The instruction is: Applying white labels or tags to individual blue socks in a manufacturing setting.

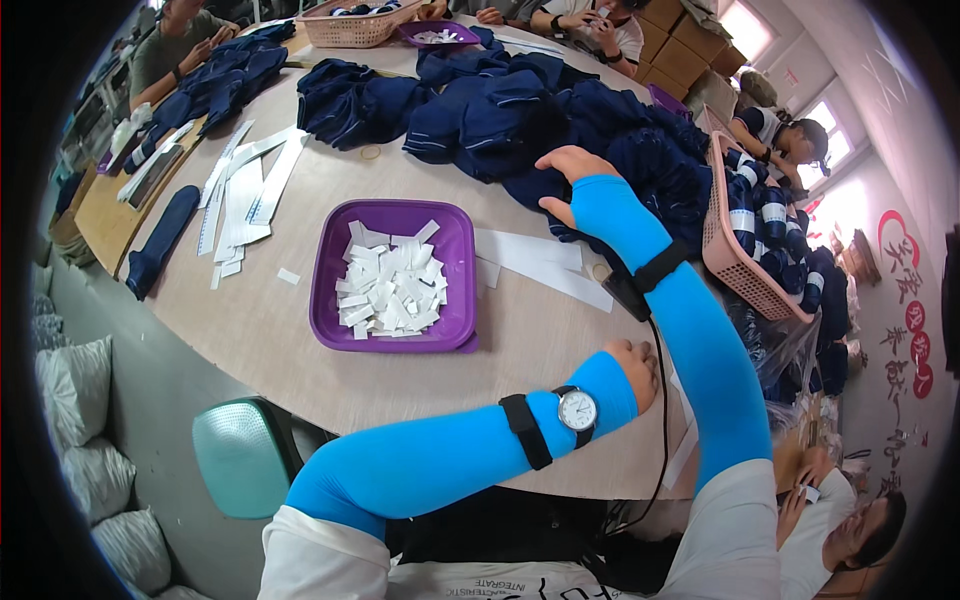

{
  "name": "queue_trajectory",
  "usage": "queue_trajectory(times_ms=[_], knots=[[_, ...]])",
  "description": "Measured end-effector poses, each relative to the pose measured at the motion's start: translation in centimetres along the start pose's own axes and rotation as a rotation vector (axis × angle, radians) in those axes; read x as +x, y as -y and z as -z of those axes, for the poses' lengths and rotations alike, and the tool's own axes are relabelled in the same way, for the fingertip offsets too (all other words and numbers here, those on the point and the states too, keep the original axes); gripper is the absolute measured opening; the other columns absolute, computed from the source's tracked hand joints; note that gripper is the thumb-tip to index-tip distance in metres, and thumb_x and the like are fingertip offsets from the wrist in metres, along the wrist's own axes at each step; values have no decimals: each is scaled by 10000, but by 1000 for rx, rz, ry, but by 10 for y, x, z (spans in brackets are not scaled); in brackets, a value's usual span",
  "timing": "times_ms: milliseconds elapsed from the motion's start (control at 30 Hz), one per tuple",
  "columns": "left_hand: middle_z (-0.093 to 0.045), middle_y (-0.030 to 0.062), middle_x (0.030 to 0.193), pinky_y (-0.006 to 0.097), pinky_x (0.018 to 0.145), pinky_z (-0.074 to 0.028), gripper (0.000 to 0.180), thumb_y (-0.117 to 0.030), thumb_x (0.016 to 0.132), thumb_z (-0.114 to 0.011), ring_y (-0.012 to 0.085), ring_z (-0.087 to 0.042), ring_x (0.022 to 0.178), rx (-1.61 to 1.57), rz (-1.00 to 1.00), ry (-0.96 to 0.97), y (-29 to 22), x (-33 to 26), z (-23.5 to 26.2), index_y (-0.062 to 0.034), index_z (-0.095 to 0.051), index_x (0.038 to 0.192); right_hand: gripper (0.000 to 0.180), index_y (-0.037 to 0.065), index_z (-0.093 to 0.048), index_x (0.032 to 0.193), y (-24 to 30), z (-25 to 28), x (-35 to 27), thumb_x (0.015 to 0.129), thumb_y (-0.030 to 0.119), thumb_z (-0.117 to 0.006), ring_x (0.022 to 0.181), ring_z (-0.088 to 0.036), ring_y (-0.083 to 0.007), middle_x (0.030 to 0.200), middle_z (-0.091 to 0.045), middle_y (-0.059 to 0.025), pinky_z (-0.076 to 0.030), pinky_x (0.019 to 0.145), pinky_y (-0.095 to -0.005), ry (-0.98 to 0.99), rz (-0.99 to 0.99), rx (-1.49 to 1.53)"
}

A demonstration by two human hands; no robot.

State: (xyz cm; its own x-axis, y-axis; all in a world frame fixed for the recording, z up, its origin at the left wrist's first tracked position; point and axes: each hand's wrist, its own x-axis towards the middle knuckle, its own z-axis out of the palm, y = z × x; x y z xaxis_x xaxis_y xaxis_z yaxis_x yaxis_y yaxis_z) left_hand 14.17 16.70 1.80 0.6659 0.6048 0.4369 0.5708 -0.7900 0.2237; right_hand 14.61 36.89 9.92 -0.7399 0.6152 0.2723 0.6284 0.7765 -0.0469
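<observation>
My right hand (566, 172) reaches to the far side of the round table and rests on a big pile of navy garments (520, 110), thumb and fingers around a dark fold. My left hand (637, 372) sits curled into a fist near the table's front edge, close under my right forearm, with nothing visible in it. Both arms wear bright blue sleeves, and there is a watch (577, 409) on the left wrist. A square purple tray (330, 300) full of small white paper tags (390, 285) stands in front of me.
White paper strips (535, 262) lie right of the tray, more strips (250, 190) to its left. A pink basket (735, 262) of rolled navy socks stands at the right edge. Another pink basket (350, 28) sits far off. Other people sit around. A teal stool (240, 452) is below.
</observation>
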Motion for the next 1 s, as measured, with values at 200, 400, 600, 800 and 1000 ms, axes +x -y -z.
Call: queue_trajectory(times_ms=[200,400,600,800,1000], knots=[[-702,156,1279,384,882,-541,315,-209,977,-552,292,-649,1183,30,-37,86,4,-3,-3,1,-736,1121,388,85,-736,1126,0,-7,8,797,266,-834,1111,-651,-309,1214,-682,-101,-509,1002,-409,94,-92,-110],[-727,138,1185,386,843,-548,275,-194,931,-608,289,-677,1091,12,-2,187,5,2,-1,-13,-745,1086,215,88,-774,942,-13,-9,7,786,228,-822,933,-692,-288,1055,-714,-78,-553,875,-398,43,-58,-2],[-727,124,1155,374,811,-554,244,-155,892,-643,284,-692,1041,-5,-32,209,8,-4,10,-47,-752,1082,167,88,-772,943,-18,-14,7,813,191,-798,895,-705,-290,1022,-737,-89,-572,809,-382,10,-26,-28],[-716,105,1140,375,831,-555,236,-141,882,-641,277,-689,1048,16,-66,247,10,-6,8,-54,-740,1079,146,30,-734,997,-33,19,16,897,135,-743,788,-687,-165,873,-731,-99,-555,734,-300,-280,-319,494],[-705,81,1101,395,875,-553,210,-131,885,-616,271,-676,1064,-28,-74,246,14,-4,9,-63,-721,1054,201,-32,-669,1048,-23,102,-25,969,153,-671,740,-630,-93,866,-683,-45,-534,657,-247,-549,-306,685]])
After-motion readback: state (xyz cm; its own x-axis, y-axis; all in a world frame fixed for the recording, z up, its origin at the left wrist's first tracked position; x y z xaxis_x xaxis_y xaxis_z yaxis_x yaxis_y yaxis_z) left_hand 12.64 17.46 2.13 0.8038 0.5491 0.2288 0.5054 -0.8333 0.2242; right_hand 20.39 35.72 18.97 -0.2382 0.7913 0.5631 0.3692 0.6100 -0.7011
